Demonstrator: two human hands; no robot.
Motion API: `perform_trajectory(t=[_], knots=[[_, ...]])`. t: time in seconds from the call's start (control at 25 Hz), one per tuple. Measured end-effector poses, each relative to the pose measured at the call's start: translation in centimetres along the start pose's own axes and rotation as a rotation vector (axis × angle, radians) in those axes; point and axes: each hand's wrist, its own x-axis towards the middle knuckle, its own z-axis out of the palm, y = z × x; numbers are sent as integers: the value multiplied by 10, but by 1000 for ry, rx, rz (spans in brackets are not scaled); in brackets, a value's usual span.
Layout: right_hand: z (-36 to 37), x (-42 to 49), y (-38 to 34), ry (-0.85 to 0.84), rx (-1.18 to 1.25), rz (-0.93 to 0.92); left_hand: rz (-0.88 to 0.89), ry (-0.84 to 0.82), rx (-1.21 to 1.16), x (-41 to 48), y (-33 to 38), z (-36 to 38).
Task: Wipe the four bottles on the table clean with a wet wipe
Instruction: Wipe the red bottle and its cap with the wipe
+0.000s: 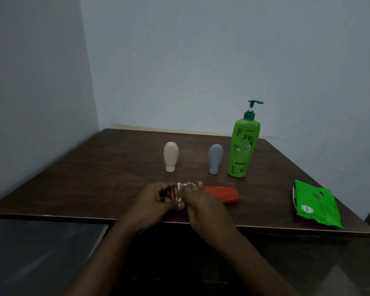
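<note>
A red bottle [222,194] lies on its side near the front edge of the brown table [73,189]. My left hand [156,197] grips its left end. My right hand [199,197] presses a white wet wipe [186,184] around the bottle's left part, so only bits of the wipe show between the fingers. Farther back stand a cream ribbed bottle [171,156] and a grey-blue bottle [215,158], both upside down on their caps. A tall green pump bottle [242,150] stands to the right of them. None of these three is touched.
A green wet wipe packet [315,205] lies flat near the table's front right corner. Pale walls meet in a corner behind the table at the back left. A dark surface lies below the table's front edge at the left.
</note>
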Motion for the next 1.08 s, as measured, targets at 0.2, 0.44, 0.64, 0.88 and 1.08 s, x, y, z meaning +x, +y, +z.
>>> perform_trajectory(t=[0.2,0.44,0.64,0.88,1.08], knots=[[0,-13,6,26,-159,-86,-41,55,-27,-1,-3,-1],[-15,38,6,-79,-17,225,-12,71,-8,0,-3,0],[3,4,-3,60,-76,93,-4,91,18,2,-5,0],[10,-3,0,101,-107,-5,-14,97,17,2,-12,-3],[-14,45,9,-38,71,307,-12,93,25,-1,-6,-2]])
